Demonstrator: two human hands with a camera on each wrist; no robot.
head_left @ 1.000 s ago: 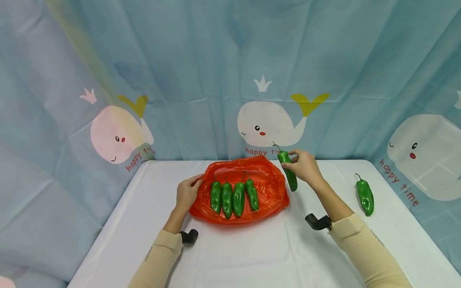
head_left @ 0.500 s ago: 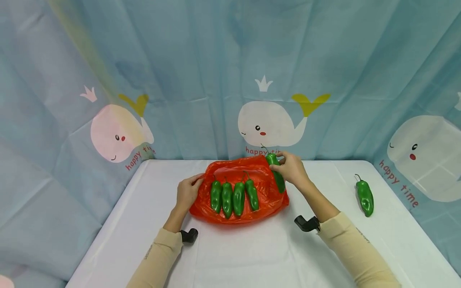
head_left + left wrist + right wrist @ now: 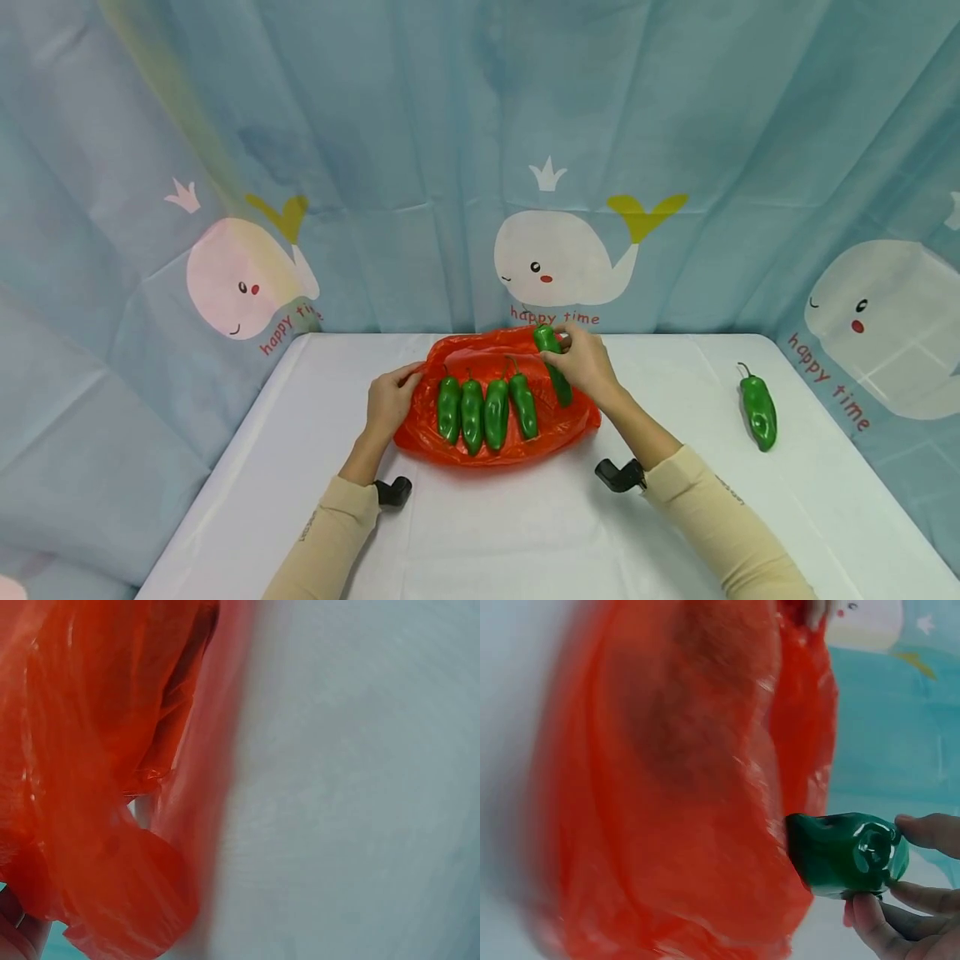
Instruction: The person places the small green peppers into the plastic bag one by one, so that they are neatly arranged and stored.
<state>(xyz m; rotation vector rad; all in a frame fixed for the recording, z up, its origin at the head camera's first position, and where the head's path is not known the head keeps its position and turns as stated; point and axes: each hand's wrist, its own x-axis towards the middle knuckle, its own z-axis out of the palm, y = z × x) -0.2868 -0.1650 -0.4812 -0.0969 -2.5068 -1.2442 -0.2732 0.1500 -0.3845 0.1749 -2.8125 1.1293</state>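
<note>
A crinkled red plastic bag (image 3: 468, 346) lies spread with its mouth wide, and several green peppers (image 3: 496, 414) rest side by side in it, stems away from me. The left hand (image 3: 390, 407) pinches the bag's left rim; in the left wrist view the bag's folds (image 3: 82, 765) hide most of that hand. Over the bag's right part, the right hand (image 3: 587, 365) holds another green pepper (image 3: 559, 385) between thumb and fingers, its lower end pointing toward the lying ones. The right wrist view shows the gripped pepper (image 3: 840, 855) at the bag's edge, fingertips around its top end.
One more green pepper (image 3: 761, 412) lies on the white tablecloth (image 3: 510, 533) at the right. A blue curtain (image 3: 420, 275) printed with whales hangs right behind the table's back edge and along both sides. Black wrist mounts (image 3: 619, 475) stick out inward from the sleeves.
The right hand has carried its pepper leftward, from beside the bag to over its right part. The left hand, the bag and the lying peppers have stayed in place.
</note>
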